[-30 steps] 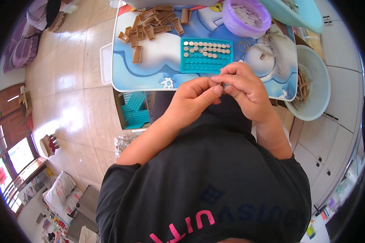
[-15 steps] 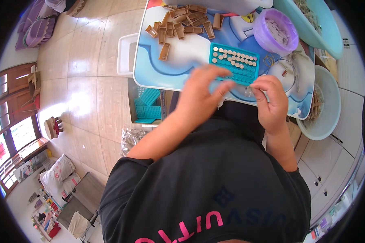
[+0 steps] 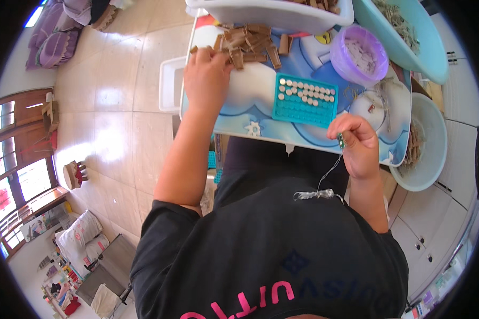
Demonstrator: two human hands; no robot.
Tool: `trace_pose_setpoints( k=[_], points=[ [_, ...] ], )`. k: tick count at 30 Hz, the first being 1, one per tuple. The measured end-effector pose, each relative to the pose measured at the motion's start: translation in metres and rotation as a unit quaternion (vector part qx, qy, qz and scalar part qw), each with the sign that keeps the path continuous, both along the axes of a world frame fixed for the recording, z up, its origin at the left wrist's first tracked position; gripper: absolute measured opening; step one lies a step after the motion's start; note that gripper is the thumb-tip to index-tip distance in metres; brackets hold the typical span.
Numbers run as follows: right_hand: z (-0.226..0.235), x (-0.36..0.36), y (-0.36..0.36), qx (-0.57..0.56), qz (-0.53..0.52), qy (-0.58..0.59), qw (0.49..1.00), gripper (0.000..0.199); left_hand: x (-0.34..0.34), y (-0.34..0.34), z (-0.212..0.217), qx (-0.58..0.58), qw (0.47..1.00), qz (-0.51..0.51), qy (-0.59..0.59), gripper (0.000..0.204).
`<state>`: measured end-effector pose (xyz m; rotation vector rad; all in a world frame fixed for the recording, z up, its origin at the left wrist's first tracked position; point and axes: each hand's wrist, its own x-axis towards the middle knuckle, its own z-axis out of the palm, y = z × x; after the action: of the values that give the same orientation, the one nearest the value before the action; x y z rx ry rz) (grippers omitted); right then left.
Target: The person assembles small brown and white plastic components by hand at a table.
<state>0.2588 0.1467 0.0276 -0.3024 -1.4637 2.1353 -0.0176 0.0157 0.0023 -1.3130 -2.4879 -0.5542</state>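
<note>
Wire [image 3: 322, 194] hung centre-right from a green part [image 3: 340, 140] pinched by the right hand [image 3: 360, 144]. Left hand [image 3: 206, 80] lay at brown cases [image 3: 257, 41], upper left, grip unclear.

The left forearm [image 3: 185, 162] is extending well forward, and the left hand [image 3: 207, 82] is lying back-up, fingers bending downward; whether their tips are gripping is hard to tell. The right forearm [image 3: 369, 199] is angling slightly inward, while the right hand [image 3: 361, 146] is pinching between thumb and curled fingers.
</note>
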Motion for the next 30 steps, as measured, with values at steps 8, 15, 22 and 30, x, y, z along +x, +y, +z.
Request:
trace_pose_setpoints(
  k=[8, 15, 22, 30],
  points=[
    [0.005, -0.015, -0.003, 0.027, 0.028, -0.037, 0.999, 0.006, 0.015, -0.001, 0.016, 0.012, 0.999, -0.016, -0.035, 0.015],
    [0.003, -0.020, -0.009, 0.023, 0.062, -0.044, 0.997, 0.003, 0.011, 0.010, 0.007, -0.074, 0.997, -0.001, -0.031, 0.018],
    [0.002, -0.020, -0.011, 0.010, 0.061, -0.048, 0.997, 0.003, 0.012, 0.009, 0.000, -0.020, 1.000, 0.008, 0.016, 0.012],
    [0.003, -0.029, -0.011, 0.050, 0.030, -0.023, 0.998, 0.002, 0.049, -0.009, 0.047, 0.090, 0.994, -0.016, -0.062, 0.013]
  ],
)
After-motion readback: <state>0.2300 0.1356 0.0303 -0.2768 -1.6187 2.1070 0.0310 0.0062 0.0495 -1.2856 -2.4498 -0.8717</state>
